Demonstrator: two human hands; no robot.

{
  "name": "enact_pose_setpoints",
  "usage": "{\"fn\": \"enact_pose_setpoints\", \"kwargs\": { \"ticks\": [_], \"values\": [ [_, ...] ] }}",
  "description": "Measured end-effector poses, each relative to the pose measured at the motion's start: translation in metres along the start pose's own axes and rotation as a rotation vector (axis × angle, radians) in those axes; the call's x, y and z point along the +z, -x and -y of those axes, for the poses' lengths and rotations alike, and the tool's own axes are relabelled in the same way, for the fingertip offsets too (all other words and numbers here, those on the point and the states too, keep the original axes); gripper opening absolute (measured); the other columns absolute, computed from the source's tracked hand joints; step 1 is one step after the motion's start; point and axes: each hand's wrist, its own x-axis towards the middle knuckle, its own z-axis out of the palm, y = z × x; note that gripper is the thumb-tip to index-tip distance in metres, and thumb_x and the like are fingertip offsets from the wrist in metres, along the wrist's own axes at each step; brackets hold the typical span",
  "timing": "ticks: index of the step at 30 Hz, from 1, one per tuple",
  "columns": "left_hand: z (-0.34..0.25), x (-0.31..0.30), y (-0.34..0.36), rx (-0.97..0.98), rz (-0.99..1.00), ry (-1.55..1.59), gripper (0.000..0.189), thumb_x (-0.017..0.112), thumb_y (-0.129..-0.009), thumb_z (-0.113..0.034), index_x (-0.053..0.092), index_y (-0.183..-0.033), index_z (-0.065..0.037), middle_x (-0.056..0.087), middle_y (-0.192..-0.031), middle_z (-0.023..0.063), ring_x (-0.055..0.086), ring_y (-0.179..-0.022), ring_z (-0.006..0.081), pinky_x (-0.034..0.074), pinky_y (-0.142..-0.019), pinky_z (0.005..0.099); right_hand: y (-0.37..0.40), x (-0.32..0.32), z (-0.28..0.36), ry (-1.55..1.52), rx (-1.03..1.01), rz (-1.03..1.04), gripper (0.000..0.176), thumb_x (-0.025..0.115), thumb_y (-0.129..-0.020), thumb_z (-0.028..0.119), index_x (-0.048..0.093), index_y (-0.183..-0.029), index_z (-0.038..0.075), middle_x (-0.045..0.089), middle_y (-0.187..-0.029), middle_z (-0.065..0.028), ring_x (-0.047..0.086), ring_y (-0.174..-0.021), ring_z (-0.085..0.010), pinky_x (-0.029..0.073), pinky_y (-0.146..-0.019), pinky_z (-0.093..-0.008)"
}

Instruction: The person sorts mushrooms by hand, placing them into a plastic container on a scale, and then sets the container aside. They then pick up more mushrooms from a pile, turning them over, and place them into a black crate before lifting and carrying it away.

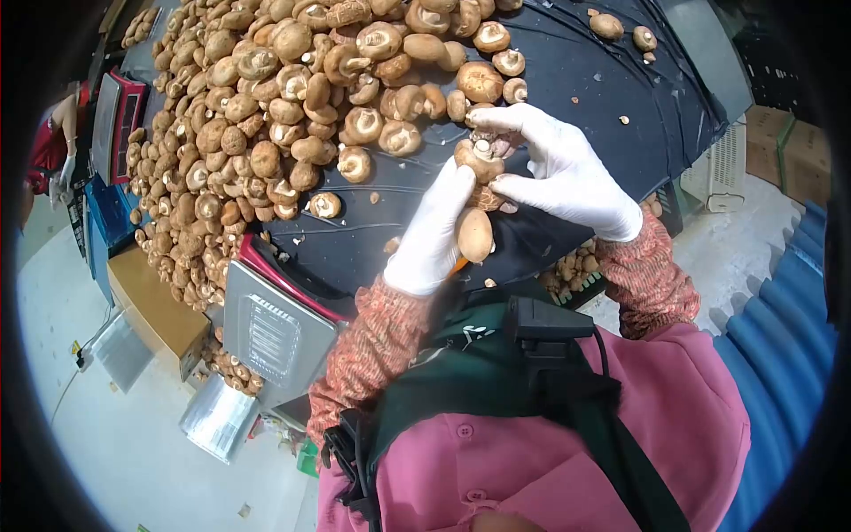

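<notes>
Pink buttoned clothing [550, 461] and a dark green apron [470, 372] sit nearest the camera, at the near edge of a table draped in black plastic sheeting [399, 199]. Above that edge, the white-gloved left hand [433, 232] has its fingers closed on several round brown mushrooms [479, 162]. The white-gloved right hand [567, 173] touches them, thumb and forefinger apart; whether it grips, I cannot tell. More brown mushrooms [226, 133] heap toward the left edge.

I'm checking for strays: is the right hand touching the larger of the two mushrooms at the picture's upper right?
Apart: the head view shows black sheet between the right hand and that mushroom.
</notes>
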Motion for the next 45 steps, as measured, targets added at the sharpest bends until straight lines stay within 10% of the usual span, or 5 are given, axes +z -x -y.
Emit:
{"fn": "enact_pose_setpoints", "kwargs": {
  "ticks": [7, 14, 17, 21, 45],
  "values": [
    [-0.030, -0.016, 0.044, 0.147, -0.100, -0.190, 0.059, 0.065, -0.095, -0.037, 0.048, -0.141, -0.006, 0.063, -0.115, 0.0094, 0.064, -0.091, 0.0154, 0.053, -0.085, 0.0304, -0.001, 0.017, 0.006, -0.150, -0.018, -0.004, 0.055, 0.069, -0.084, 0.003, 0.055, -0.137, 0.001, 0.061, -0.126, -0.0109, 0.062, -0.108, -0.0171, 0.052, -0.088, -0.0303],
    [-0.079, -0.088, 0.218, 0.520, -1.202, -1.416, 0.051, 0.085, -0.077, -0.021, 0.066, -0.123, -0.009, 0.069, -0.103, 0.0093, 0.069, -0.094, 0.0204, 0.055, -0.085, 0.0322, 0.012, 0.021, -0.007, -0.187, 0.254, -0.150, 0.039, 0.055, -0.098, 0.002, 0.054, -0.136, -0.005, 0.062, -0.128, -0.0126, 0.061, -0.107, -0.0170, 0.046, -0.099, -0.0309],
    [-0.084, -0.111, 0.268, 0.185, -1.420, -1.693, 0.049, 0.081, -0.081, -0.032, 0.066, -0.122, -0.009, 0.071, -0.109, 0.0129, 0.069, -0.101, 0.0279, 0.054, -0.087, 0.0355, 0.012, 0.028, -0.004, -0.165, 0.241, -0.149, 0.036, 0.055, -0.100, 0.005, 0.055, -0.135, -0.005, 0.061, -0.129, -0.0119, 0.061, -0.108, -0.0179, 0.047, -0.098, -0.0310],
    [-0.084, -0.139, 0.273, -0.119, -1.164, -1.699, 0.056, 0.078, -0.079, -0.048, 0.066, -0.123, -0.015, 0.070, -0.114, 0.0116, 0.067, -0.104, 0.0332, 0.053, -0.087, 0.0394, 0.005, 0.036, 0.005, -0.129, 0.194, -0.107, 0.035, 0.055, -0.102, 0.006, 0.055, -0.135, -0.004, 0.061, -0.130, -0.0110, 0.061, -0.108, -0.0177, 0.047, -0.099, -0.0308],
    [-0.026, -0.208, 0.311, 0.502, -1.282, -1.024, 0.041, 0.071, -0.091, -0.019, 0.061, -0.128, -0.004, 0.065, -0.114, 0.0089, 0.061, -0.098, 0.0173, 0.050, -0.088, 0.0313, 0.015, 0.052, 0.005, -0.051, 0.248, -0.131, 0.033, 0.055, -0.103, 0.007, 0.058, -0.134, -0.003, 0.063, -0.126, -0.0089, 0.060, -0.105, -0.0151, 0.046, -0.098, -0.0288]
  ]
}}
